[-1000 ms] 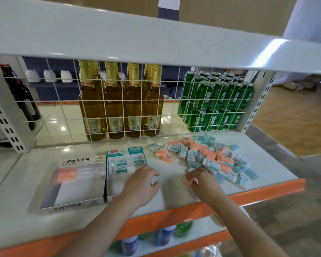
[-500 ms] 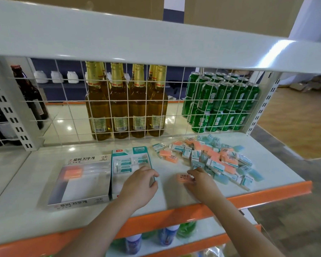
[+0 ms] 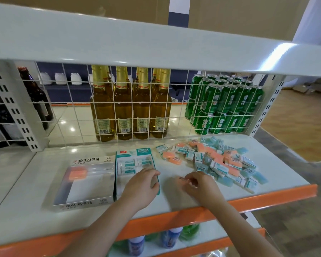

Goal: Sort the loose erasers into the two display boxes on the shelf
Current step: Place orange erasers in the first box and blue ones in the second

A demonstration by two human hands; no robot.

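Note:
Two display boxes stand side by side on the white shelf. The left box (image 3: 85,186) holds one orange eraser (image 3: 76,174). The teal box (image 3: 135,160) holds several white-and-teal erasers. My left hand (image 3: 141,188) rests with curled fingers on the teal box's front right part. My right hand (image 3: 200,184) pinches an orange eraser (image 3: 183,179), blurred, just above the shelf between the teal box and the pile. The pile of loose orange, teal and white-sleeved erasers (image 3: 217,160) lies to the right.
A wire grid (image 3: 130,106) backs the shelf, with amber bottles (image 3: 122,104) and green cans (image 3: 224,104) behind it. The upper shelf (image 3: 137,43) hangs overhead. An orange front lip (image 3: 267,198) edges the shelf; bottles stand on the shelf below.
My right hand has left the pile's edge and carried the orange eraser leftward toward the boxes. My left hand has stayed on the teal box.

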